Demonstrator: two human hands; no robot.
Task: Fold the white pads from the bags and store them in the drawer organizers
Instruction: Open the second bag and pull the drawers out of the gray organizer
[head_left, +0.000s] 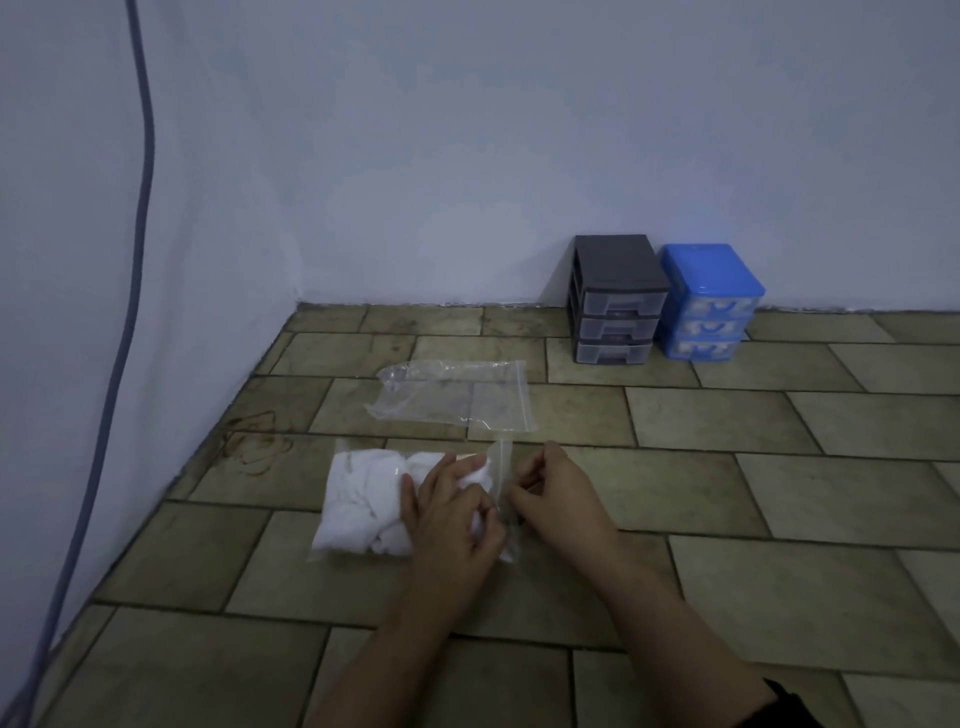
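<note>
A clear zip bag (363, 504) stuffed with white pads lies on the tiled floor in front of me. My left hand (452, 514) lies on the bag's right end, its thumb and fingers pinching the plastic near the opening. My right hand (556, 493) pinches the bag's zip edge from the right, fingers curled. An empty clear bag (457, 397) lies flat just beyond. Against the wall stand a grey three-drawer organizer (615, 301) and a blue three-drawer organizer (709, 301), all drawers closed; white items show through the blue one's drawers.
A grey cable (140, 218) hangs down the left wall to the floor. The white walls meet in a corner at the far left. The floor (727, 467) is beige rectangular tiles with a brown stain left of the bags.
</note>
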